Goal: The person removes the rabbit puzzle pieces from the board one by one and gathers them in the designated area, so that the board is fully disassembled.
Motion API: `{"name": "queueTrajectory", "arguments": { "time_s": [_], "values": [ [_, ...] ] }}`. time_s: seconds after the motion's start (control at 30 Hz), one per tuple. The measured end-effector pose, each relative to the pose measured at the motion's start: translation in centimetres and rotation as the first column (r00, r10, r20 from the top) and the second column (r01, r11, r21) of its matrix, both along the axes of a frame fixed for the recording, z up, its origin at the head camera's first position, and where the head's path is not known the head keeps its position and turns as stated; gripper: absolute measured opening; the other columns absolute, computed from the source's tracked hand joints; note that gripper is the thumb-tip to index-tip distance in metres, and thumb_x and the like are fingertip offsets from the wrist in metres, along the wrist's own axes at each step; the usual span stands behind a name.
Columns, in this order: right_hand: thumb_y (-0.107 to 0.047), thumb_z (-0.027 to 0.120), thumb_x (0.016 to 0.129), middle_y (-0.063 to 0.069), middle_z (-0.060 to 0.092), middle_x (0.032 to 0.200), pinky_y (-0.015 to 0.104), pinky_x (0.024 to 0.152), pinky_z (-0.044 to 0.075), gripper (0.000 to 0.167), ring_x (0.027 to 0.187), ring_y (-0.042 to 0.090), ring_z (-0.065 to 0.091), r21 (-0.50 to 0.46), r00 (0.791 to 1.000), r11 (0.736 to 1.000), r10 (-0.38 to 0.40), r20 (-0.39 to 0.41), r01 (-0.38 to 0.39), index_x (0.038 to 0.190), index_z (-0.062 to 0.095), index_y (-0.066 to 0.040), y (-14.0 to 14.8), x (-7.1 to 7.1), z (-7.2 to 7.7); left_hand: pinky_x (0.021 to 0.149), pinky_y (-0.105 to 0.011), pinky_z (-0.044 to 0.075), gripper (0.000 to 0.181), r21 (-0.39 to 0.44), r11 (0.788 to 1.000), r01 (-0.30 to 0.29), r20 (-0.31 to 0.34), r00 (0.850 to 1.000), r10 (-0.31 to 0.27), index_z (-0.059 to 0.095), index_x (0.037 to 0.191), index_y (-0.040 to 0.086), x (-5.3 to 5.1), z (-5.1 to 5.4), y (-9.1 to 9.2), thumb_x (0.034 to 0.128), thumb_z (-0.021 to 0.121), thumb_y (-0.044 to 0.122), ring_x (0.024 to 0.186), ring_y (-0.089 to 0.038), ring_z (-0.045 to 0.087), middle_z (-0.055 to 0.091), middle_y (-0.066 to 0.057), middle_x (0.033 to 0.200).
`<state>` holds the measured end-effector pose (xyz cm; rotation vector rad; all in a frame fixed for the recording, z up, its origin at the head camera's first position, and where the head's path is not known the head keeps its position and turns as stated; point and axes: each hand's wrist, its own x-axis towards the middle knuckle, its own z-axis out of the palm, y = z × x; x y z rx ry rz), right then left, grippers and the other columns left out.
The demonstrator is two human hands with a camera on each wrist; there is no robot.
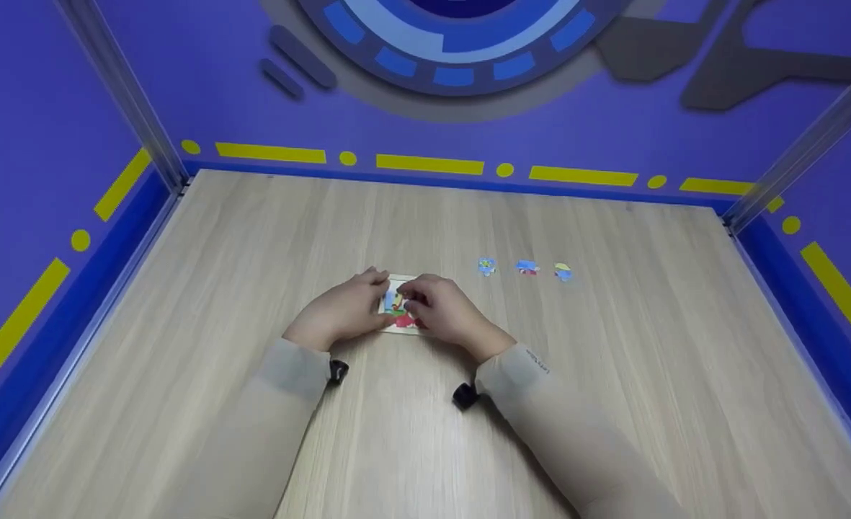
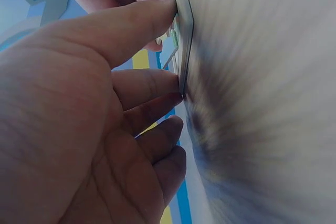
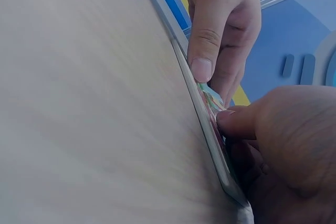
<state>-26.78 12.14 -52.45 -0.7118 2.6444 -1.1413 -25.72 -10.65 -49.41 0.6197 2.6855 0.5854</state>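
A small jigsaw puzzle board (image 1: pixel 401 331) with a pale rim and a colourful picture lies flat on the table. My left hand (image 1: pixel 342 308) holds its left side, thumb on the near edge and fingertips at the far edge; the left wrist view shows the other fingers loosely bent. Over the board's right part, my right hand (image 1: pixel 454 313) pinches a puzzle piece (image 3: pixel 214 99) between thumb and fingers. That piece tilts up from the board surface in the right wrist view. My right fingers hide much of the picture.
Three loose puzzle pieces lie in a row to the right and beyond the board: a blue one (image 1: pixel 486 266), a blue and red one (image 1: pixel 527 267), and a yellow and blue one (image 1: pixel 563 272). Blue panels (image 1: pixel 425 130) wall in the wooden table (image 1: pixel 612 346).
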Motion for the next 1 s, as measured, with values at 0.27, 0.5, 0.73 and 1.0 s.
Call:
{"name": "queueTrajectory", "arguments": {
  "time_s": [0.27, 0.5, 0.73, 1.0],
  "values": [
    [-0.008, 0.066, 0.114, 0.012, 0.074, 0.118, 0.026, 0.074, 0.063, 0.029, 0.078, 0.009, 0.069, -0.037, 0.997, 0.999, -0.009, 0.075, 0.012, 0.140, 0.076, -0.004, 0.4, -0.2, 0.5, 0.144, -0.053, 0.029, 0.075, 0.018, 1.000, -0.003, -0.003, 1.000, 0.004, 0.048, 0.171, 0.002, -0.1, -0.1, 0.2, 0.1112, 0.073, 0.040, 0.178, -0.035, 0.023, 0.036, -0.014, 0.186],
    [-0.005, 0.064, 0.113, 0.013, 0.072, 0.115, 0.025, 0.072, 0.064, 0.027, 0.080, 0.011, 0.073, -0.050, 0.992, 0.998, 0.034, 0.124, -0.028, 0.138, 0.076, -0.004, 0.9, 0.0, 1.6, 0.144, -0.055, 0.030, 0.077, 0.005, 1.000, -0.013, -0.010, 1.000, 0.013, 0.045, 0.172, 0.002, -0.1, -0.3, 0.2, 0.1111, 0.073, 0.041, 0.177, -0.036, 0.024, 0.035, -0.014, 0.186],
    [-0.008, 0.069, 0.112, 0.009, 0.076, 0.122, 0.039, 0.096, 0.064, 0.026, 0.104, 0.018, 0.071, 0.006, 0.998, 0.999, 0.038, 0.059, -0.039, 0.137, 0.078, -0.008, 2.9, 0.8, 3.0, 0.145, -0.054, 0.028, 0.079, 0.008, 1.000, -0.026, 0.002, 1.000, 0.026, 0.044, 0.172, 0.002, 0.1, -0.2, 0.2, 0.1102, 0.074, 0.041, 0.177, -0.035, 0.023, 0.035, -0.013, 0.186],
    [-0.007, 0.069, 0.111, 0.006, 0.077, 0.123, 0.046, 0.104, 0.061, 0.029, 0.112, 0.024, 0.068, 0.035, 0.999, 0.999, -0.041, 0.011, 0.041, 0.138, 0.079, -0.014, 7.8, 1.2, 4.3, 0.146, -0.051, 0.025, 0.078, 0.008, 0.999, -0.038, 0.006, 0.999, 0.038, 0.044, 0.172, 0.002, 0.3, 0.1, 0.4, 0.1103, 0.074, 0.038, 0.178, -0.035, 0.023, 0.034, -0.013, 0.186]
  ]
}}
